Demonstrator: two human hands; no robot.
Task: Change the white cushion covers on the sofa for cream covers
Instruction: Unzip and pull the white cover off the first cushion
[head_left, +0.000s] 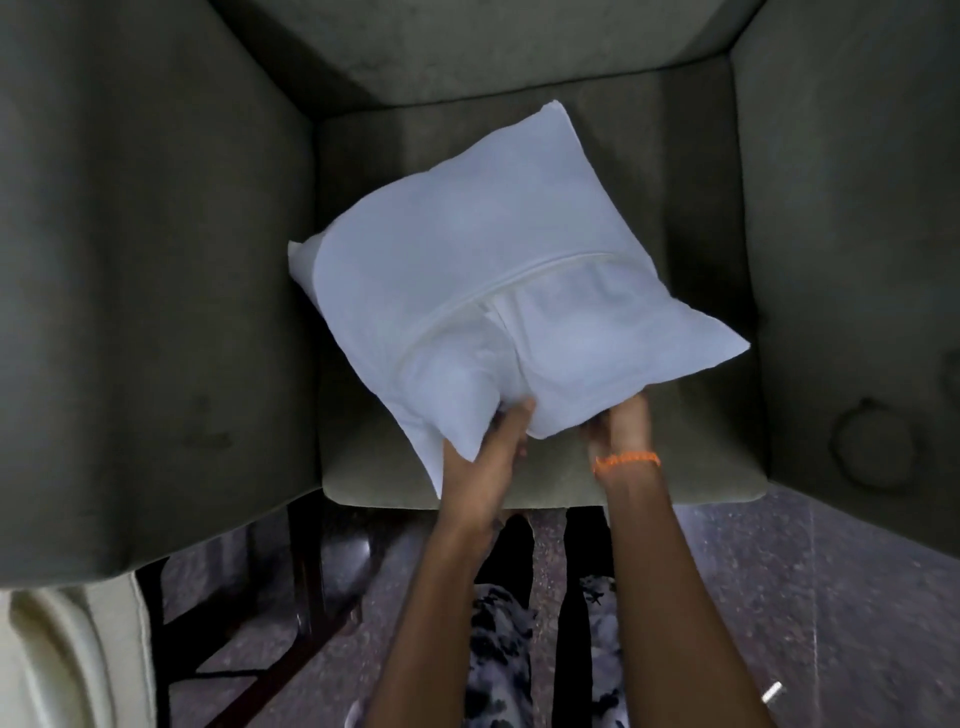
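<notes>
White cushion (498, 291) lies on the grey-green sofa seat (691, 467), extending away from me. My left hand (493, 447) grips its near corner; my right hand (621, 423) pinches the loose near edge beside it.

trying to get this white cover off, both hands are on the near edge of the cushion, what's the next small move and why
Probably pull the flap open and start sliding the cover off. The cushion lies on the sofa seat with its overlapping flap facing up and already parted near the middle. The left hand grips the near corner and the right hand holds the near edge, so both are placed to peel it back.
</notes>
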